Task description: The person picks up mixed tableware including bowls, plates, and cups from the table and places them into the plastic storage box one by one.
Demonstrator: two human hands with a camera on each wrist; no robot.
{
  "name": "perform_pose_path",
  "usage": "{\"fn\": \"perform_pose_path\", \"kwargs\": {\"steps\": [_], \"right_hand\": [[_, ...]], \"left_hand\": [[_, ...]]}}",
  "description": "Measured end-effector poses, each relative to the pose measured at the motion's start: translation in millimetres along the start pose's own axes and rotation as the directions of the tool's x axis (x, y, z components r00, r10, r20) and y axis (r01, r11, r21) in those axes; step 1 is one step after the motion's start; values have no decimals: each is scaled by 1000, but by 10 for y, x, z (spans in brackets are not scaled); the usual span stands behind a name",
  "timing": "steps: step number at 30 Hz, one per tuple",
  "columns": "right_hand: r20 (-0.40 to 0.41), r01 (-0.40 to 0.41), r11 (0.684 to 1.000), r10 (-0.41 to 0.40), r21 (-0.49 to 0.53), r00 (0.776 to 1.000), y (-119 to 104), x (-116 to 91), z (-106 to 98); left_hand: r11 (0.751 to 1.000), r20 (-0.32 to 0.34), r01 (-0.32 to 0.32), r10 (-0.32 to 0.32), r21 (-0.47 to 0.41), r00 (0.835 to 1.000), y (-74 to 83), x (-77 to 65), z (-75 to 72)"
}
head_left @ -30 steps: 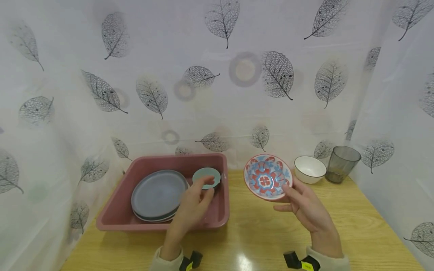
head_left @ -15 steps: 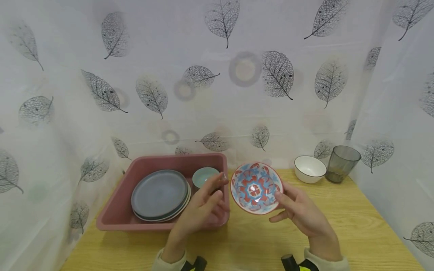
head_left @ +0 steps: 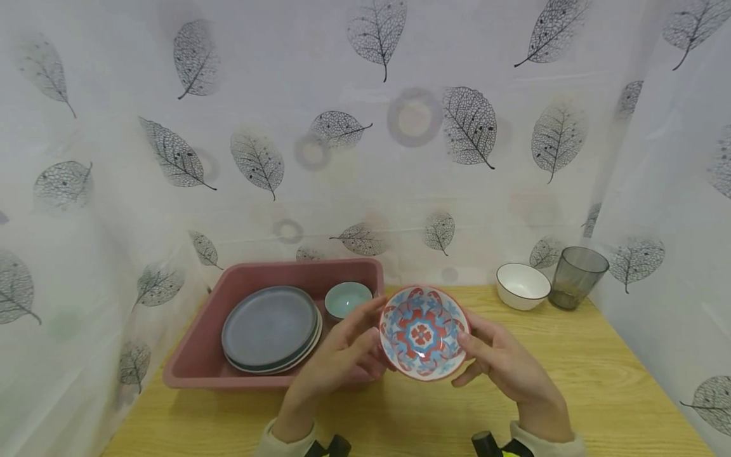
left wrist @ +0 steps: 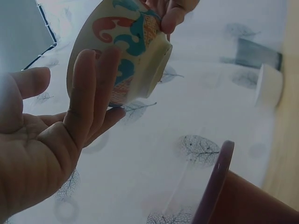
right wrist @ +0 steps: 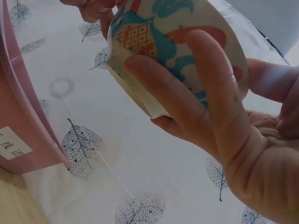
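A patterned bowl (head_left: 422,333), white inside with red and blue motifs and a red rim, is held up over the table and tilted toward the head camera. My right hand (head_left: 508,355) grips its right side, thumb over the rim inside and fingers (right wrist: 219,88) spread against the outer wall. At the bowl's left side is my left hand (head_left: 342,355). In the left wrist view its fingers (left wrist: 84,93) lie against the outer wall, while the thumb stands apart from the rim. The bowl's pale foot ring (left wrist: 154,70) faces away from both palms.
A pink plastic basin (head_left: 188,355) stands on the wooden table (head_left: 605,381) at the left. It holds stacked plates (head_left: 271,327) with a grey one on top, and a small light-green bowl (head_left: 347,299). At the back right are a white bowl (head_left: 522,285) and a smoky glass (head_left: 578,277).
My right hand has brought the patterned bowl left and lower, toward the front of the table. My left hand has shifted right, from over the basin to the bowl's left side.
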State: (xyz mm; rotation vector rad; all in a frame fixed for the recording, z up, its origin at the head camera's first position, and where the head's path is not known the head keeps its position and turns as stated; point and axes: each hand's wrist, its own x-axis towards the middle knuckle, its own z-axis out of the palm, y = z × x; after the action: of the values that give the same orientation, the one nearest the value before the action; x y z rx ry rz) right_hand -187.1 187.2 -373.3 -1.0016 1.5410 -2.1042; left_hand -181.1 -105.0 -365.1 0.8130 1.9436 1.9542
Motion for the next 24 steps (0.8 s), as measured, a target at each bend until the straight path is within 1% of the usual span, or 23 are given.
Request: {"fn": "perform_pose_path", "kwargs": {"steps": [6,12,17,20,24], "right_hand": [[6,-24,999,24,-25,1000,-12,-10,22],[55,-24,999,26,-39,998,-39,-2,49],[51,-58,996,61,-63,997,-48,-8,67],[66,-43,996,48,-75,997,-45,-13,64],[68,-34,995,40,-93,997,-46,-22,64]], "left_hand": [[1000,12,22,-22,-16,1000,4,11,14],[999,45,32,-30,-40,999,0,13,17],[995,77,77,-72,-58,994,10,-4,13],[991,99,111,-103,-81,990,22,-14,10],[987,126,116,-102,-113,987,16,-17,1]]}}
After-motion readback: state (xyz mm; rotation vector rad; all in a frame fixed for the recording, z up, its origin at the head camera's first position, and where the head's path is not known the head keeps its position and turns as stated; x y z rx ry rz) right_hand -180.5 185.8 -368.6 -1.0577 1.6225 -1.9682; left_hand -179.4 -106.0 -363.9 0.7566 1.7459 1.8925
